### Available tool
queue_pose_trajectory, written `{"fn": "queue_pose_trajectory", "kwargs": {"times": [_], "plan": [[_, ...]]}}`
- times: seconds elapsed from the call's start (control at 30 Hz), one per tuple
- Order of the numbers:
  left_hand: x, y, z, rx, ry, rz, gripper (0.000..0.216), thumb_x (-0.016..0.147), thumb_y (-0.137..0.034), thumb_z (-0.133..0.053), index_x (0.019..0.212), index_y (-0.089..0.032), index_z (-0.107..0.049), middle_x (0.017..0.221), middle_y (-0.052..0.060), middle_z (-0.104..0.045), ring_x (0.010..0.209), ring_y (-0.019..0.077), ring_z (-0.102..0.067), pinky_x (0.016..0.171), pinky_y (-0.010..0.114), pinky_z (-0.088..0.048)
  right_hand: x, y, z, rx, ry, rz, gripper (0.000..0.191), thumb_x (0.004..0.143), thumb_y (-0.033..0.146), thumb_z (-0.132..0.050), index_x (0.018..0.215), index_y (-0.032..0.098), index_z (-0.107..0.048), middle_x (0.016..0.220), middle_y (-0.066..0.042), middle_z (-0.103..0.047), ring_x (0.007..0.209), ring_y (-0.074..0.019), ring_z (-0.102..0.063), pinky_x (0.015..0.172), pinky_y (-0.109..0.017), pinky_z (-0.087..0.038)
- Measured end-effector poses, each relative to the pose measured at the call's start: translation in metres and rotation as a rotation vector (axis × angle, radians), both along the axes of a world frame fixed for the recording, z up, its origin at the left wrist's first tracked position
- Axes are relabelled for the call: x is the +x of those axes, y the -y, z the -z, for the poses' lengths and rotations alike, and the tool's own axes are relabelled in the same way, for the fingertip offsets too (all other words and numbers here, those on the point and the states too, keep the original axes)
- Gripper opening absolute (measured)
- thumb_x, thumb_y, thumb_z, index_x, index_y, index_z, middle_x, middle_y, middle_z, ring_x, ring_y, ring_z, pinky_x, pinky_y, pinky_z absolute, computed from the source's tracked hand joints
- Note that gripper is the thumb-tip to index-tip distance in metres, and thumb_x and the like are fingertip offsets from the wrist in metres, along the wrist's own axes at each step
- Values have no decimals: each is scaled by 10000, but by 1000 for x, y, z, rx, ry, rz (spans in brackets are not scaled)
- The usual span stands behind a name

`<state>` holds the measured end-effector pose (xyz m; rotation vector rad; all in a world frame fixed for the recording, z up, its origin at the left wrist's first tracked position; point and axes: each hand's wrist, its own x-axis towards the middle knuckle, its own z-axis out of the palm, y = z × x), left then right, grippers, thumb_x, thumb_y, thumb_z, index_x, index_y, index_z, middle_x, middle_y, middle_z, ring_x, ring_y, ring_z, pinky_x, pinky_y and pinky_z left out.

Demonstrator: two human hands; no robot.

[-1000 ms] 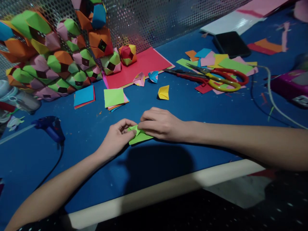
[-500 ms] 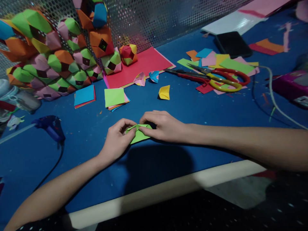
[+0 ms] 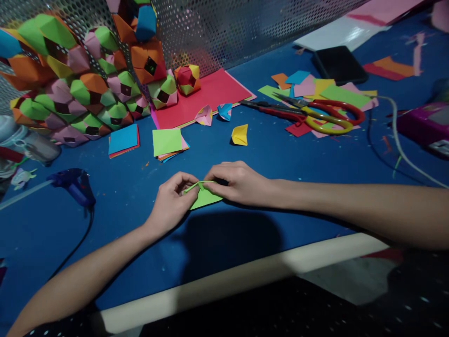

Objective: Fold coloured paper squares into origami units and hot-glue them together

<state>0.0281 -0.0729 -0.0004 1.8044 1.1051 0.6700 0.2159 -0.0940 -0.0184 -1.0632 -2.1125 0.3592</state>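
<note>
A partly folded green paper [image 3: 205, 200] lies near the front of the blue table, between my two hands. My left hand [image 3: 177, 196] pinches its left side, thumb over the raised top edge. With thumb and fingers closed, my right hand [image 3: 238, 183] grips the upper right edge of the same sheet. Beyond the hands sit a folded yellow paper piece [image 3: 240, 135], a blue folded piece [image 3: 224, 112] and a pink-and-yellow one [image 3: 204, 115]. A stack of small squares with green on top [image 3: 167, 142] lies past my left hand, and a blue-topped stack [image 3: 124, 140] is left of it.
A blue glue gun [image 3: 75, 187] with its cord lies at left. Folded paper modules [image 3: 91, 89] are piled against the perforated metal panel [image 3: 217, 32]. Two pairs of scissors [image 3: 315, 114] rest on paper scraps at right, near a dark phone [image 3: 339, 64] and a cable [image 3: 394, 117].
My right thumb and fingers have shifted slightly along the upper edge of the green paper. My left hand stays nearly still, and the other things have not moved.
</note>
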Motion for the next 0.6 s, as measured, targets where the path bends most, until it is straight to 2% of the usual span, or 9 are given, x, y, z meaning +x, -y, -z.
{"fn": "queue_pose_trajectory", "kwargs": {"times": [0.2,0.43,0.6], "plan": [[2,2,-2,-24,8,-11,176,737,-290,-641,848,-157,-610,747,2,-598,667,106,-519,592,203,-398,0,0,1,14,-22,-1,160,863,203,-530,759,128,-627,672,-31,-638,611,-118,-538,573,-220,-357],[1,1,-3,72,-13,-21,141,781,-290,-604,793,-155,-642,734,8,-635,674,114,-541,607,214,-405,-2,0,2,18,-51,10,147,855,242,-548,778,139,-619,689,-27,-634,619,-117,-541,584,-221,-368],[1,0,-4,78,-6,-62,141,768,-290,-619,769,-151,-639,710,7,-629,644,110,-527,580,212,-392,-2,1,-1,2,-114,25,155,863,221,-518,793,130,-622,701,-28,-623,608,-103,-530,578,-210,-367]]}}
